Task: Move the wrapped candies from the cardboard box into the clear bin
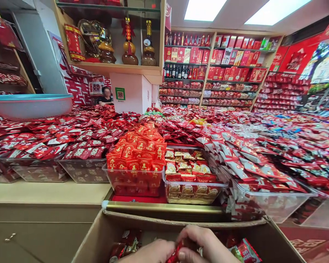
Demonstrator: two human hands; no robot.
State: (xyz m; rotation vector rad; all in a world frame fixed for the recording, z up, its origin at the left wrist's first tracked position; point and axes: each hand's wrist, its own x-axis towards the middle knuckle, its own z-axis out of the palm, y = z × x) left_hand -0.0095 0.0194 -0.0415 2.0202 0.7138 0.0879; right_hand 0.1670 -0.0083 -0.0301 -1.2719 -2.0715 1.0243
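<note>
Both of my hands are low in the head view, inside an open cardboard box [142, 218]. My left hand [155, 251] is closed, its fingertips meeting the right ones around a small red candy packet [173, 257]. Curled over the same packet from the right is my right hand [205, 244]; its thumb and fingers hide most of the wrapper. Red and gold packets [127, 245] lie in the box to the left of my hands. On the right side of the box is a red and green packet [245, 251].
Just beyond the box stand clear bins of orange-red packets [138, 153] and gold durian candies [194, 177]. Heaped bins of red-and-white packets [249, 160] spread right. A blue basin [30, 106] sits left. Shelves [212, 65] and a seated person [106, 96] are behind.
</note>
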